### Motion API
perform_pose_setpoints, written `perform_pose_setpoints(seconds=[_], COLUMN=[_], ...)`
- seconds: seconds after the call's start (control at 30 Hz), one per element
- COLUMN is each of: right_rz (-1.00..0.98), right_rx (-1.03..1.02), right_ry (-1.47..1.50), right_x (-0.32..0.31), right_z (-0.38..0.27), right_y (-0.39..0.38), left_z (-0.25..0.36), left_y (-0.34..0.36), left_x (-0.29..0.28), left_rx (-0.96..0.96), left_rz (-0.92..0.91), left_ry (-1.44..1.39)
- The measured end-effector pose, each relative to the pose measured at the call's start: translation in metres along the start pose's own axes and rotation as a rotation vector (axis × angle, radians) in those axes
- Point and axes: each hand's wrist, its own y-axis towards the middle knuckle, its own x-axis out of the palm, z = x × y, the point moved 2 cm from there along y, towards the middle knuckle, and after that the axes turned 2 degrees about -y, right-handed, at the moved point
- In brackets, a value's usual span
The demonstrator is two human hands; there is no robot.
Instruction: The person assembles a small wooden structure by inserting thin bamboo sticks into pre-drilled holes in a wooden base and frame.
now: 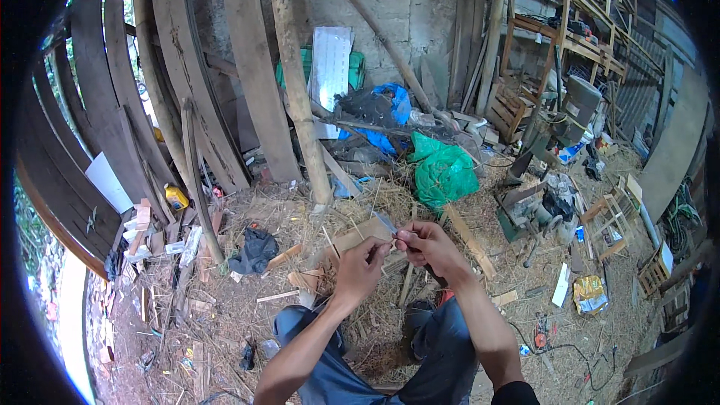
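Seated over the straw-strewn floor (225,307), the person pinched a thin bamboo sliver (384,223) between the fingers of both the left hand (360,266) and right hand (427,246), seemingly mid-trimming, which demands steady grip.

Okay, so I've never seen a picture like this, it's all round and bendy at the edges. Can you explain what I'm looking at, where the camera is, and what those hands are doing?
The camera is worn on a person's head and looks down, so the two forearms coming up from the bottom are the wearer's own. Its wide lens bends straight edges near the rim. The left hand and right hand meet in front of the knees, pinching a thin light strip between the fingers; what it is made of I cannot tell. Below is a straw-covered dirt floor littered with wood offcuts. Further off lie a green plastic bag and a blue tarp, with planks and a pole leaning on a block wall.
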Motion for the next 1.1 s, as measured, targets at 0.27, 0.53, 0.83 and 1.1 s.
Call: perform_pose_setpoints(seconds=[0.27, 0.53, 0.83, 1.1], right_rz=[0.347, 0.244, 0.034, 0.475], right_rx=[-0.062, -0.076, -0.001, -0.202], right_ry=[-0.098, -0.068, -0.030, 0.094], right_x=[-0.057, -0.015, 0.022, -0.076], right_z=[-0.001, -0.011, -0.006, -0.025], right_y=[-0.010, -0.041, -0.038, -0.038], left_z=[-0.001, -0.030, 0.004, -0.003], left_y=[-0.022, -0.032, -0.040, -0.059], left_x=[-0.004, -0.015, -0.012, -0.032], left_rx=[0.002, -0.042, 0.011, 0.089], left_rz=[-0.081, -0.003, -0.027, 0.011], left_ry=[0.013, -0.268, -0.196, -0.046])
